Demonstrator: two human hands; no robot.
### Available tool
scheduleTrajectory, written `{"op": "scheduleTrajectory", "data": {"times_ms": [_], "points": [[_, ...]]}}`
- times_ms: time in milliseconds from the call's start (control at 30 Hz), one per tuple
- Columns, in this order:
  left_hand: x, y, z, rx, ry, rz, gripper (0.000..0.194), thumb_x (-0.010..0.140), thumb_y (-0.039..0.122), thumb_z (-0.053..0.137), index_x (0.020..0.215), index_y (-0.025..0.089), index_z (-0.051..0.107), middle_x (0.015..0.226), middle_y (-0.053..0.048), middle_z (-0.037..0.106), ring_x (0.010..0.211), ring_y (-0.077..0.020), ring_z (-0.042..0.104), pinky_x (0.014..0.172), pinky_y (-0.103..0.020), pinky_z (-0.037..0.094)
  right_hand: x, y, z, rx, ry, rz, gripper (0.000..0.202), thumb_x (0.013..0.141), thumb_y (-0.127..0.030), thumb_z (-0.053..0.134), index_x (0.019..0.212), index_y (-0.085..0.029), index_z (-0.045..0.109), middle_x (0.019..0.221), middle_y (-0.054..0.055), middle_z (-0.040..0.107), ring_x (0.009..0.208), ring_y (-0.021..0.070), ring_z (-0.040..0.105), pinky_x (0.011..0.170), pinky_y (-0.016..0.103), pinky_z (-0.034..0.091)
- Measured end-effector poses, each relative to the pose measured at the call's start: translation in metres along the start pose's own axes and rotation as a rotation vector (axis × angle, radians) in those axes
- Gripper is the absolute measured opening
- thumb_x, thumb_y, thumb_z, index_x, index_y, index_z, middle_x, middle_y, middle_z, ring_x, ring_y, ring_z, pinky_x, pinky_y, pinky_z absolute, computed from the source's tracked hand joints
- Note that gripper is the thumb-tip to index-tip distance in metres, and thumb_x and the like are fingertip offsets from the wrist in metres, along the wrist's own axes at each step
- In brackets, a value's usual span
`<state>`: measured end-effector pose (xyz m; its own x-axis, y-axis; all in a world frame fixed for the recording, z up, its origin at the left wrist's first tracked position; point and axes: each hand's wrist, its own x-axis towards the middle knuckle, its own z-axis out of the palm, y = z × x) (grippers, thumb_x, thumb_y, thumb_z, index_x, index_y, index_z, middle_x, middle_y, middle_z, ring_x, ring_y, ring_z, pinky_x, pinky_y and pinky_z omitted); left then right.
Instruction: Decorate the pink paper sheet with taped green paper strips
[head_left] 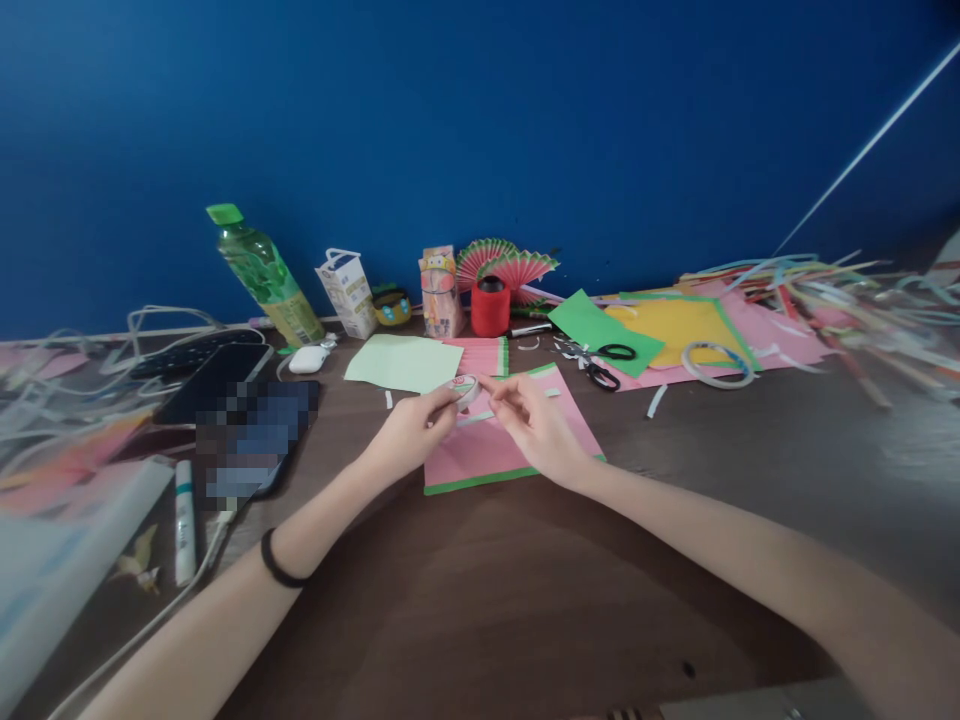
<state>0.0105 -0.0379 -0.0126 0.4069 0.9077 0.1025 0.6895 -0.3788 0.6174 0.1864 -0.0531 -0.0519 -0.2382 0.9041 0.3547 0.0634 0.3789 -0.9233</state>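
My left hand (416, 425) is closed around a small white roll of tape (466, 390), pinching it between thumb and fingers. Against the roll's right edge, the bent fingers of my right hand (540, 425) come together; whatever they pinch is too small to make out. Both hands are over a pink sheet of paper (480, 460) with green borders along its near and far edges. A narrow white strip (553, 393) crosses this sheet, partly hidden behind my right hand.
Behind the hands are pale green paper (405, 362), a red jar (490, 308) and folded pink fans (517, 268). Black-handled scissors (604, 375) and a clear tape ring (718, 366) are rightward. Leftward lie a phone (274, 430), a marker (184, 520) and a green bottle (266, 275).
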Motion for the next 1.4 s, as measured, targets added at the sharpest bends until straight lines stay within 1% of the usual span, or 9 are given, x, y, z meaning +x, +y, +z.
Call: {"op": "scheduleTrajectory", "data": {"times_ms": [200,467,633,767,867,967,1133,1267,1400], "points": [[-0.001,-0.001,0.001,-0.081,0.023,-0.016,0.025,0.079,0.026,0.038,0.073,0.016,0.059,0.059,0.003,0.051,0.056,-0.0111,0.042,0.054,-0.022,0.031,-0.002,-0.002,0.001,0.037,-0.018,-0.002,0.007,0.089,-0.029,0.042,0.085,-0.023,0.042,0.12,0.009,0.057,0.126,0.0192,0.04,0.091,0.037,0.043],[-0.001,0.007,0.001,-0.295,0.064,-0.033,0.025,0.079,0.032,0.041,0.067,0.015,0.055,0.054,0.005,0.038,0.054,-0.0094,0.035,0.052,-0.021,0.026,-0.003,-0.004,0.002,0.101,-0.02,-0.052,0.007,0.09,-0.027,0.042,0.084,-0.024,0.039,0.127,0.009,0.052,0.125,0.0172,0.04,0.099,0.038,0.037],[-0.002,0.012,0.001,-0.384,0.095,-0.056,0.023,0.077,0.031,0.042,0.065,0.015,0.054,0.054,0.005,0.038,0.053,-0.0092,0.035,0.051,-0.021,0.028,-0.003,-0.003,0.002,0.095,-0.026,-0.087,0.008,0.091,-0.029,0.04,0.084,-0.024,0.037,0.129,0.009,0.051,0.126,0.017,0.04,0.1,0.04,0.036],[0.001,0.005,-0.004,-0.399,0.167,-0.087,0.024,0.078,0.029,0.039,0.067,0.016,0.055,0.053,0.005,0.035,0.051,-0.0092,0.034,0.05,-0.021,0.029,-0.002,-0.003,0.001,0.164,-0.005,-0.092,0.011,0.091,-0.031,0.038,0.083,-0.025,0.033,0.127,0.008,0.052,0.119,0.0167,0.048,0.098,0.039,0.038],[0.004,0.002,-0.013,-0.223,0.25,-0.085,0.024,0.081,0.027,0.037,0.071,0.016,0.056,0.052,0.005,0.035,0.05,-0.0095,0.034,0.049,-0.02,0.028,0.002,-0.001,-0.001,0.147,-0.01,-0.061,0.01,0.089,-0.03,0.04,0.082,-0.025,0.035,0.12,0.008,0.056,0.113,0.0159,0.053,0.095,0.037,0.039],[0.006,-0.001,-0.022,0.108,0.322,-0.122,0.025,0.083,0.025,0.034,0.072,0.017,0.056,0.057,0.003,0.046,0.053,-0.011,0.041,0.051,-0.022,0.028,0.01,0.001,-0.01,-0.001,0.058,-0.003,0.008,0.084,-0.027,0.046,0.081,-0.022,0.041,0.102,0.007,0.061,0.1,0.0161,0.057,0.088,0.034,0.042],[0.008,-0.016,-0.023,0.649,0.215,-0.232,0.032,0.087,0.03,0.031,0.078,0.018,0.06,0.067,-0.006,0.062,0.064,-0.0193,0.056,0.057,-0.027,0.032,0.023,0.002,-0.029,-0.2,0.12,0.155,0.011,0.077,-0.028,0.051,0.073,-0.019,0.048,0.068,-0.002,0.053,0.064,0.0117,0.051,0.062,0.027,0.041],[0.007,-0.029,-0.015,0.769,0.159,-0.161,0.024,0.084,0.029,0.038,0.087,0.02,0.061,0.086,-0.007,0.066,0.077,-0.0222,0.06,0.061,-0.029,0.037,0.027,0.003,-0.034,-0.153,0.05,0.339,0.023,0.07,-0.038,0.06,0.069,-0.019,0.047,0.053,-0.006,0.043,0.044,0.0072,0.038,0.042,0.022,0.03],[0.006,-0.027,-0.007,0.872,0.302,-0.023,0.024,0.084,0.026,0.04,0.086,0.015,0.061,0.088,-0.01,0.063,0.086,-0.0259,0.056,0.069,-0.035,0.04,0.027,0.006,-0.036,-0.127,0.041,0.375,0.024,0.071,-0.039,0.06,0.068,-0.018,0.048,0.05,-0.006,0.042,0.041,0.0066,0.037,0.039,0.021,0.027]]}}
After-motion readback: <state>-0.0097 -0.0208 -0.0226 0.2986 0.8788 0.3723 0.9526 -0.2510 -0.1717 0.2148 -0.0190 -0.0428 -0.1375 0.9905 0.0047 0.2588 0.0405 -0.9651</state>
